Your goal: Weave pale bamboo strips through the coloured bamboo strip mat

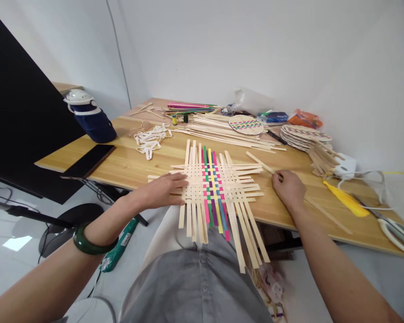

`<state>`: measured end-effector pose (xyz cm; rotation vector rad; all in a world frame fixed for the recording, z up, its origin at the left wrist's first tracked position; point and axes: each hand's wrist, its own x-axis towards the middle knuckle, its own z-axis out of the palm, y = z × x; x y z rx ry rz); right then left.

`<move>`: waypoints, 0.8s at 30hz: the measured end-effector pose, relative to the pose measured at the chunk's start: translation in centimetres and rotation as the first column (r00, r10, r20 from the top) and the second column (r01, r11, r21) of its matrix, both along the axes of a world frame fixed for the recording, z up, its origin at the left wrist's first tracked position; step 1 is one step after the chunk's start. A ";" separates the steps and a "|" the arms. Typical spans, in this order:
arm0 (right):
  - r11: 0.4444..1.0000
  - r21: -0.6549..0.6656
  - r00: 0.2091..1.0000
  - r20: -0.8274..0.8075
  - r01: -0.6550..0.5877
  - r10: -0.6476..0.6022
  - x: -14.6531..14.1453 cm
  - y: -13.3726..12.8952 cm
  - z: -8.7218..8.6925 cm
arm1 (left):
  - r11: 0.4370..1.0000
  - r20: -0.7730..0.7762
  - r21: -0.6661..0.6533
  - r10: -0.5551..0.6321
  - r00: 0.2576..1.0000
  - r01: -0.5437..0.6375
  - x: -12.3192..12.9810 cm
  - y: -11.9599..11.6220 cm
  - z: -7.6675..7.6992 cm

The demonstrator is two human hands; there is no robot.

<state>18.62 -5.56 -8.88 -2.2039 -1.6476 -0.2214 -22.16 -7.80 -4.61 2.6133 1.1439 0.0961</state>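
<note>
Both hands are at work near the centre of the frame. We observe our left hand (163,189) palm down over the left edge of the pale woven panel with multicoloured central strips (210,184), fingers extended and slightly parted, touching the weave without gripping it. Our right hand (289,188), right of centre, is closed, thumb and fingers pinching a thin pale flat strip (328,216), which runs diagonally under the hand, one end near the panel's upper right, the other toward lower right.

Panel: centre of frame, on the wooden counter (131,168); loose lower ends overhang the near edge. Green, yellow, pink, purple and blue bands cross its middle.

Surroundings: at upper left we record a dark blue bottle with a white lid (91,120), near a flat black phone (88,161). White fabric loops (153,138) lie just above and left of the panel. Above centre, a round woven disc with a coloured pattern (246,124) rests on long pale strips (218,131). Upper right: a stack of round woven discs (303,137). Right side: a yellow tassel (346,199), then white-handled scissors (400,235) at lower right.
</note>
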 end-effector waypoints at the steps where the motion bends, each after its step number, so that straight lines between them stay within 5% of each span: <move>1: 1.000 -0.002 1.000 0.003 0.001 -0.001 0.0 0.0 0.0 | 1.000 0.006 0.003 -0.014 1.000 0.014 -0.1 0.3 0.0; 8: 0.999 0.045 1.000 -0.006 0.007 -0.006 -0.2 -0.2 -0.1 | 0.999 -0.035 0.035 -0.029 0.999 0.031 -0.8 2.3 -0.2; 12: 0.973 0.231 0.999 -0.031 0.017 -0.010 -0.1 -0.6 0.0 | 1.000 -0.049 0.008 0.016 0.999 -0.015 -1.2 3.1 -0.1; 15: 0.947 0.319 0.999 -0.018 -0.033 0.041 0.0 -0.5 1.0 | 0.998 0.008 -0.069 0.007 1.000 -0.007 -1.5 3.5 0.5; 18: 0.968 0.242 0.991 -0.092 -0.070 0.094 -0.5 0.1 2.8 | 0.985 0.123 -0.110 0.145 0.982 -0.131 -1.4 4.0 1.6; 21: 0.965 0.142 0.938 -0.242 -0.220 0.250 -2.1 1.3 4.5 | 0.937 0.280 -0.124 0.348 0.895 -0.326 -0.2 4.6 2.5; 24: 0.872 0.066 0.785 -0.406 -0.485 0.468 -4.3 2.6 5.6 | 0.835 0.461 -0.364 0.547 0.699 -0.414 1.8 5.5 2.4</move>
